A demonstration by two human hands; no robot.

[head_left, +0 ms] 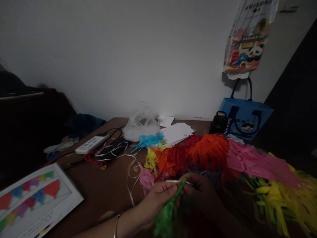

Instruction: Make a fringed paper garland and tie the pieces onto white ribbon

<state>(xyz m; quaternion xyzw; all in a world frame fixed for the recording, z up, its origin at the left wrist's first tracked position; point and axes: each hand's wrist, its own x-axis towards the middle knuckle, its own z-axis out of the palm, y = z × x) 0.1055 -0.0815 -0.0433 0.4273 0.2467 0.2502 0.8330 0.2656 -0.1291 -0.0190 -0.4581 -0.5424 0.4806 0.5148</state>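
A green tissue-paper tassel (165, 216) hangs fringe down between my hands, its narrow top end pointing up. My left hand (158, 200) grips the tassel near its top, thumb and fingers pressed together. Across that top end runs a white ribbon (173, 181), which passes into the closed fingers of my right hand (201, 188); shadow partly hides those fingertips. Just beyond my hands lie a pink tassel (146, 178), a yellow tassel (150, 162), red fringed paper (178, 157) and a large orange bunch (210, 150). Pink fringe (260, 160) and yellow fringe (284, 195) spread to the right.
At left, a white package (39, 201) pictures coloured bunting. Behind it are a white power strip (91, 144), loose ribbon (128, 180) and red cord (93, 158). A plastic bag (141, 124), papers (176, 133), black bottle (218, 123) and blue tote (247, 112) stand toward the wall.
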